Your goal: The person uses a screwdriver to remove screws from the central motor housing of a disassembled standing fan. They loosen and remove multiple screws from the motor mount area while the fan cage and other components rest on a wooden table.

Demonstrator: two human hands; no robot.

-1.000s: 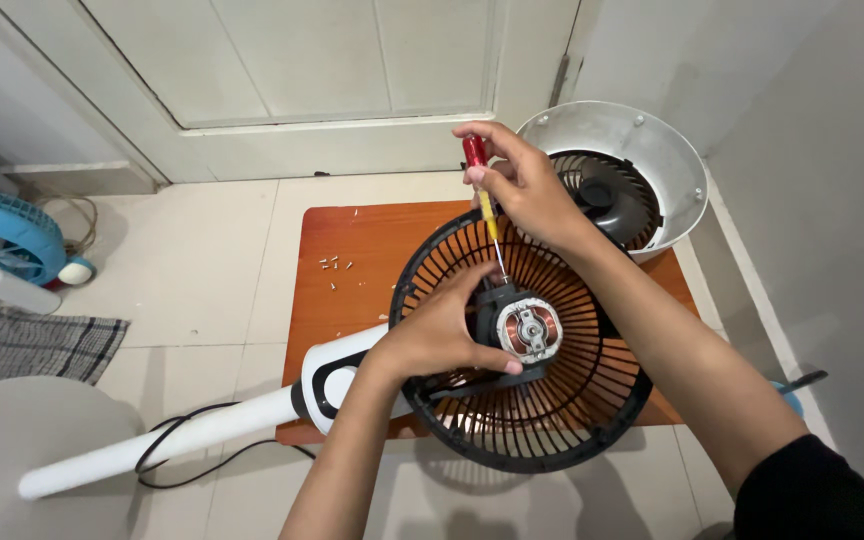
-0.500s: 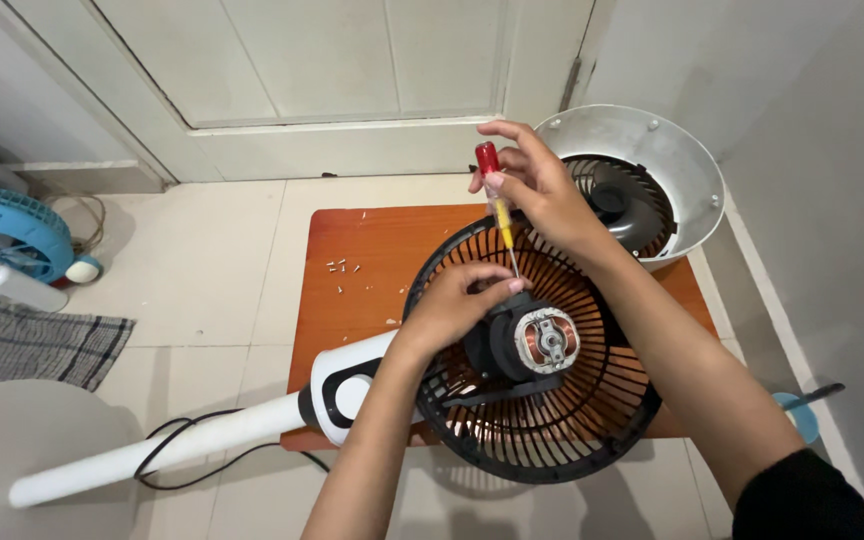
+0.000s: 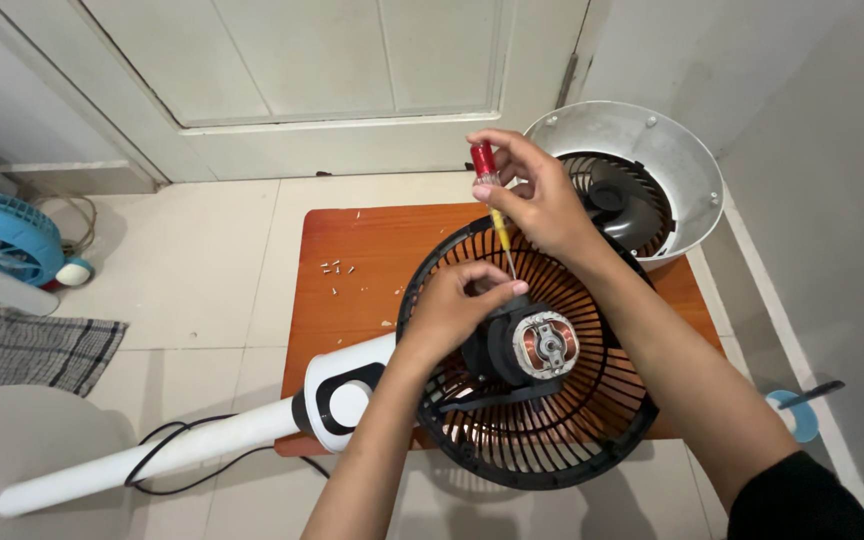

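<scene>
Head view, items as they stand: black fan grille (image 3: 542,445) lying face-up on a low orange-brown table (image 3: 352,250), its exposed motor (image 3: 542,345) with copper windings at the centre. Left hand (image 3: 457,310) — fingers pinched narrow at the motor's upper edge, steadying something too small to make out. Right hand (image 3: 542,200) — closed round a red-handled screwdriver (image 3: 492,205), yellow shaft pointing down, tip right by the left fingertips. Risk, as I judge it: the tip slipping off and jabbing those fingers or the windings. Loose small bits (image 3: 337,270) lie scattered on the tabletop and could roll off. White fan stem (image 3: 202,445) and black cord (image 3: 167,450) trail across the floor; a white fan housing (image 3: 642,135) crowds the right elbow side.
</scene>
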